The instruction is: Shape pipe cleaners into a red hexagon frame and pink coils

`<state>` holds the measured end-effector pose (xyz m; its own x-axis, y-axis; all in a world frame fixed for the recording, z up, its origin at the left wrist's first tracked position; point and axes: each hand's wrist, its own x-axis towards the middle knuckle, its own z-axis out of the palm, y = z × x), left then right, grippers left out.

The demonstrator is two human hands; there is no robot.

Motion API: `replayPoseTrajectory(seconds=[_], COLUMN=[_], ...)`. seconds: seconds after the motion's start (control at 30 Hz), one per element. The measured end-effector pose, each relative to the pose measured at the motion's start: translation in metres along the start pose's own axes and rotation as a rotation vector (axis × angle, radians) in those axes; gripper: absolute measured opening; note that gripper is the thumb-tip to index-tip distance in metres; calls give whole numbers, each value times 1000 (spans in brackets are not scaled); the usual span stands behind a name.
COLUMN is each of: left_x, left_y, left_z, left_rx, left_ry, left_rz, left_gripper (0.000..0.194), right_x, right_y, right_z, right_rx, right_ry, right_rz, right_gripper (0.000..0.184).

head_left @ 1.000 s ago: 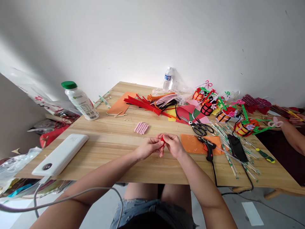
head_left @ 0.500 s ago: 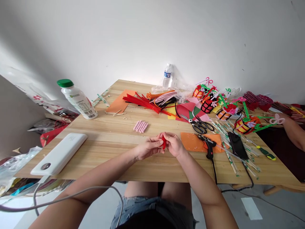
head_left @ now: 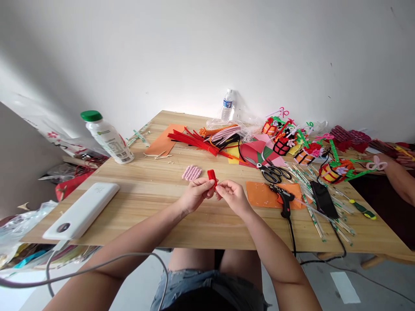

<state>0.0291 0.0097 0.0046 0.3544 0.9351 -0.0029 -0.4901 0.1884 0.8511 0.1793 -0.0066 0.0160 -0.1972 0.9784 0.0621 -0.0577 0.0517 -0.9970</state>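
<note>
Between thumb and fingers, my left hand [head_left: 196, 193] pinches a short folded bundle of red pipe cleaners [head_left: 212, 176], which sticks up above the fingertips. My right hand [head_left: 234, 195] is closed at the bundle's lower right end, its thumb and forefinger on the red fuzz. The fingers hide part of that lower end. Just behind my left hand lies a small block of pink coiled pipe cleaners [head_left: 192, 172]. Farther back are loose red pipe cleaners [head_left: 194, 140]. To the right, a black glue gun [head_left: 285, 199] rests on an orange sheet [head_left: 256, 193].
Black-handled scissors [head_left: 275, 173], a phone [head_left: 323, 198], a screwdriver [head_left: 362, 209] and wrapped sticks spread over the right side. Several pipe-cleaner flower baskets [head_left: 335, 170] stand behind them. A white power bank [head_left: 82, 211] and a green-capped bottle [head_left: 108, 137] are left. Another person's arm [head_left: 397, 175] shows far right.
Both hands have shifted slightly left. The red bundle, earlier mostly covered by the fingers, now stands up out of my left hand, and my right hand has moved down to its lower end.
</note>
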Motion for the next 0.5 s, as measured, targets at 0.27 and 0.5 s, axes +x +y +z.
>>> replayPoseTrajectory(seconds=[0.27, 0.5], left_x=[-3, -3], left_y=[-2, -3], left_z=[0, -4], left_rx=[144, 321], left_ry=[-67, -85], left_rz=[99, 222], left_gripper=[27, 25], right_x=[5, 5], right_y=[-2, 3], right_z=[-4, -5], right_rx=[199, 260], right_ry=[-137, -148], right_rz=[190, 199], right_gripper=[21, 17])
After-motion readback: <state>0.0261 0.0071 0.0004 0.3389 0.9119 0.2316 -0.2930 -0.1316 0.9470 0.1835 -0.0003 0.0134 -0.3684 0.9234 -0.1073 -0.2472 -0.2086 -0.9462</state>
